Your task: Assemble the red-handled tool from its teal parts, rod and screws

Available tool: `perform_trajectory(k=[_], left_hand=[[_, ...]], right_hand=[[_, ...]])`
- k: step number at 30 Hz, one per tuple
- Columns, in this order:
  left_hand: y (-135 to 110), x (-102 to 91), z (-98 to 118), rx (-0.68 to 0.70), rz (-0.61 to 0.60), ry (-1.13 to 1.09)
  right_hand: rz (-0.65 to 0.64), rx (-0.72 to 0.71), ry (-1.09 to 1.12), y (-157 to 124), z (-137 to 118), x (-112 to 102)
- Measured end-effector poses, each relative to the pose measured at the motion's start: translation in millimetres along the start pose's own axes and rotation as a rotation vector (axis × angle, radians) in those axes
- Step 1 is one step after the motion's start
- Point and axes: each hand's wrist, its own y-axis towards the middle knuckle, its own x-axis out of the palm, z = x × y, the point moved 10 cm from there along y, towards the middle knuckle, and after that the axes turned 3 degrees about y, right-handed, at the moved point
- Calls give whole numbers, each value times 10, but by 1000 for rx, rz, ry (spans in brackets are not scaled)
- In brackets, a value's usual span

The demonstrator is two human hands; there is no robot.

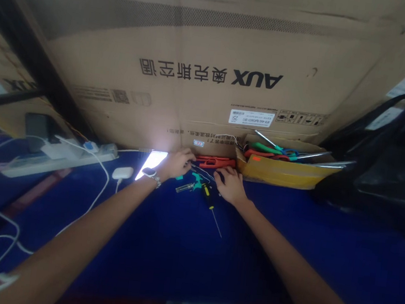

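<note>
My left hand (179, 163) is at the foot of the big carton, fingers curled together at the left end of a red plastic tool (216, 163). Whatever it grips is too small to make out. My right hand (232, 187) has bent fingers close to the red tool's right end, pressed around something I cannot make out. A thin pale wire-like strand (203, 172) runs between the hands. Below it lie a green tool (196, 182), a small clear-and-metal piece (184, 187) and a screwdriver (208, 195) with a black and yellow handle, its shaft pointing toward me.
A large cardboard carton (200, 39) walls off the back of the blue table (249, 255). On the right, a yellow box (287, 174) holds several tools. Left are a lit phone (153, 161), a white earphone case (122, 172), a power strip (63, 158) and loose white cables (104, 180).
</note>
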Motion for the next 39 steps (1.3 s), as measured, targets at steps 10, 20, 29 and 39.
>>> perform_trajectory(k=[10,20,29,39], left_hand=[[-435,-176,699,6,181,-248],[-36,-361,1319,118,300,-390],[815,-652,1477,80,319,-275],[1142,-457,1552,144,165,-116]], right_hand=[[63,-92,108,-439,-182,-213],[100,-240,272,-844,20,-676],[199,-181,405,-752,297,-1013],[214,-159,541,-732,318,-894]])
